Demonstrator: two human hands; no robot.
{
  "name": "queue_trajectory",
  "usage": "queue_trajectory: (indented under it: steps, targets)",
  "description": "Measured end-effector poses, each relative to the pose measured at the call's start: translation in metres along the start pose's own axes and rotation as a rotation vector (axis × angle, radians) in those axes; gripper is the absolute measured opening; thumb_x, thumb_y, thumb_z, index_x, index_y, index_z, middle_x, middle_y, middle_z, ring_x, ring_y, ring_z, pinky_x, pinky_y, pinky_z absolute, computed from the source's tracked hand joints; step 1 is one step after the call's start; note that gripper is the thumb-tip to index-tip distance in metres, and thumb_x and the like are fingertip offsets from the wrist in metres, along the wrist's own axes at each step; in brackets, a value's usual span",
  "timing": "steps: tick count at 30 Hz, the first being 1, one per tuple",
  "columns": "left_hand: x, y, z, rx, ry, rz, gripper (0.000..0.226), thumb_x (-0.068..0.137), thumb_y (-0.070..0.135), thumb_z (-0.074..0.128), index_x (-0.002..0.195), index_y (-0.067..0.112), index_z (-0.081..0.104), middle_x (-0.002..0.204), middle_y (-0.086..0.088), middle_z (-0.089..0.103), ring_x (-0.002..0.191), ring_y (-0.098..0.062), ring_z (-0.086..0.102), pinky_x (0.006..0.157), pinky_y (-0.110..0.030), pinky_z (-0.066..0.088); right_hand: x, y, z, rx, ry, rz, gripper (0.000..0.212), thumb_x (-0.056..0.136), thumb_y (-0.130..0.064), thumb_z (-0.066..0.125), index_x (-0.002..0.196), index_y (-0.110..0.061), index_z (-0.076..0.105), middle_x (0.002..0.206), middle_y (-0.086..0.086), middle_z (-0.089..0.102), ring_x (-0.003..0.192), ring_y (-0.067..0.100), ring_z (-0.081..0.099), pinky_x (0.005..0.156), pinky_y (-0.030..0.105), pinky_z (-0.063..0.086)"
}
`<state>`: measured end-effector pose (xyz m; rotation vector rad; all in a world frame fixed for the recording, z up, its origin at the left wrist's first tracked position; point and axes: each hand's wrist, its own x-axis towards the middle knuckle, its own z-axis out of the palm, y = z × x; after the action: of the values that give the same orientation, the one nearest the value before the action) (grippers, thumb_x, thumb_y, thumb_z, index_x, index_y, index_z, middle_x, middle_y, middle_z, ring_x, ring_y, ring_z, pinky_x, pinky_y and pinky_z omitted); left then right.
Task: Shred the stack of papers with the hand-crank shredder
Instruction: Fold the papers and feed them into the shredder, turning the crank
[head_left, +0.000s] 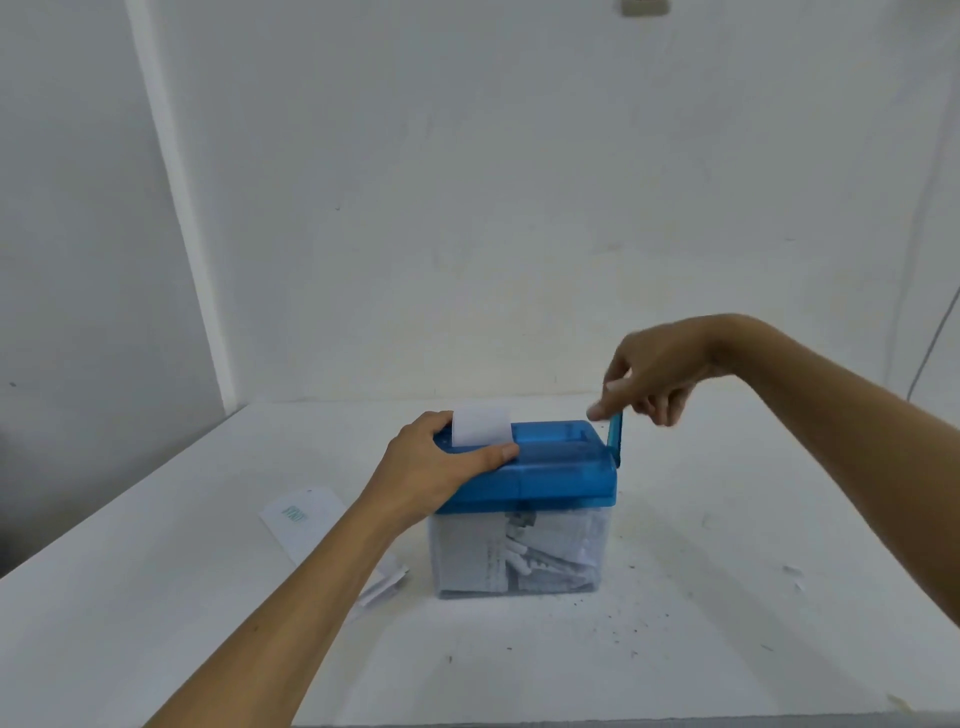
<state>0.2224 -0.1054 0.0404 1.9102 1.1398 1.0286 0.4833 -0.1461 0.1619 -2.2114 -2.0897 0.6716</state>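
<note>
Hand-crank shredder: one, with a blue lid over one clear bin, standing on a white table. The bin holds a heap of white paper shreds. One sheet stands upright in the lid's slot; the left hand clasps the lid's left end, thumb in front of the sheet, fingers behind it. The right hand pinches the top of the single blue crank between thumb and forefinger, the other fingers curled. One small stack of papers lies flat to the left of the left forearm, partly hidden by it.
</note>
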Motion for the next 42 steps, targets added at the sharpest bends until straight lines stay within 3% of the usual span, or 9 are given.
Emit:
queue_trajectory:
  steps: [6,9,12,18,21,24,28,36,42]
  targets:
    - [-0.003,0.003,0.002,-0.044,-0.016,0.012,0.075,0.056,0.066,0.078,0.120,0.032,0.057,0.111,0.016,0.061,0.097,0.001,0.058,0.071,-0.014,0.045,0.055,0.033,0.064,0.368,0.381,-0.098,0.033,0.090,-0.039,0.071,0.088,-0.011,0.055,0.094,0.011,0.069,0.078,0.017,0.067,0.061,0.028,0.059]
    - [-0.004,0.003,0.003,-0.034,-0.043,0.013,0.088,0.046,0.072,0.076,0.122,0.035,0.053,0.115,0.016,0.060,0.101,-0.002,0.058,0.080,-0.021,0.050,0.069,0.045,0.118,0.491,0.496,-0.036,0.013,0.098,-0.013,0.055,0.095,-0.003,0.064,0.097,0.014,0.070,0.083,0.023,0.069,0.070,0.035,0.062]
    - [-0.002,0.000,0.003,0.002,-0.023,-0.002,0.083,0.040,0.084,0.078,0.107,0.043,0.052,0.112,0.022,0.059,0.101,-0.001,0.058,0.092,-0.033,0.053,0.057,0.045,0.153,0.637,0.580,0.014,0.024,0.102,-0.014,0.050,0.096,-0.003,0.070,0.086,0.010,0.073,0.074,0.021,0.071,0.062,0.027,0.060]
    - [0.000,-0.003,0.004,0.066,0.006,-0.022,0.108,0.026,0.099,0.065,0.117,0.042,0.050,0.115,0.021,0.058,0.107,-0.009,0.059,0.100,-0.045,0.051,-0.007,0.041,0.155,0.753,0.408,0.053,0.056,0.107,-0.040,0.037,0.072,-0.003,0.061,0.064,0.013,0.069,0.056,0.023,0.067,0.056,0.029,0.055]
    - [-0.001,-0.002,0.003,0.080,-0.010,-0.014,0.113,0.025,0.101,0.062,0.119,0.041,0.053,0.118,0.018,0.059,0.109,-0.012,0.059,0.102,-0.048,0.049,-0.039,0.037,0.137,0.676,0.285,-0.011,0.052,0.105,-0.045,0.036,0.078,-0.007,0.060,0.068,0.006,0.066,0.060,0.017,0.062,0.063,0.032,0.058]
    - [-0.002,0.000,0.002,0.089,-0.034,-0.017,0.107,0.026,0.101,0.064,0.117,0.044,0.053,0.118,0.019,0.061,0.109,-0.011,0.060,0.103,-0.048,0.048,-0.060,0.031,0.119,0.462,0.219,-0.107,0.038,0.093,-0.050,0.060,0.089,-0.013,0.060,0.080,0.000,0.063,0.070,0.009,0.059,0.066,0.023,0.056]
    - [-0.001,0.004,-0.002,0.094,-0.086,-0.028,0.108,0.028,0.096,0.069,0.120,0.041,0.052,0.113,0.023,0.061,0.103,-0.004,0.059,0.099,-0.041,0.052,-0.068,0.029,0.083,0.292,0.316,-0.143,0.030,0.085,-0.046,0.073,0.090,-0.017,0.067,0.082,-0.003,0.066,0.073,0.007,0.060,0.070,0.022,0.056]
    - [-0.002,0.008,-0.001,0.072,-0.090,-0.046,0.099,0.046,0.074,0.074,0.131,0.031,0.047,0.119,0.014,0.055,0.106,-0.010,0.055,0.085,-0.026,0.046,0.007,0.027,0.064,0.682,0.661,-0.226,0.025,0.089,-0.032,0.074,0.102,-0.016,0.060,0.104,0.005,0.066,0.087,0.017,0.068,0.070,0.027,0.058]
    - [-0.001,0.006,0.000,0.111,-0.076,-0.058,0.096,0.043,0.084,0.071,0.122,0.037,0.044,0.117,0.016,0.054,0.110,-0.014,0.055,0.100,-0.042,0.051,0.056,0.044,0.128,0.810,0.483,-0.040,0.018,0.100,-0.023,0.057,0.092,-0.009,0.064,0.090,0.009,0.069,0.079,0.020,0.064,0.081,0.042,0.061]
